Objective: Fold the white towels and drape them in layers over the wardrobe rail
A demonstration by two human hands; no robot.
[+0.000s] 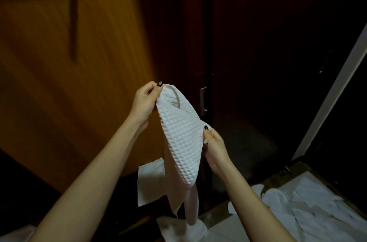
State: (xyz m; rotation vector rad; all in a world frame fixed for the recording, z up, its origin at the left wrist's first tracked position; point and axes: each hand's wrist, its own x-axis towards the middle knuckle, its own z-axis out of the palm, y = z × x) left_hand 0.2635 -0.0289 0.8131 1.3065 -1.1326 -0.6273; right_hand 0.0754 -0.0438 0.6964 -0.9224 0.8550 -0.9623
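Note:
I hold a white waffle-textured towel up in front of me, between both hands. My left hand pinches its upper corner. My right hand pinches its right edge lower down. The towel hangs in a narrow fold, its tail trailing down towards the floor. More white towels lie in a crumpled heap at the lower right. Another white cloth hangs behind the held towel. The wardrobe rail is not in view.
A lit wooden wardrobe panel fills the left. A dark door with a metal latch stands straight ahead. A pale strip slants at the right. Something dark hangs at the top left.

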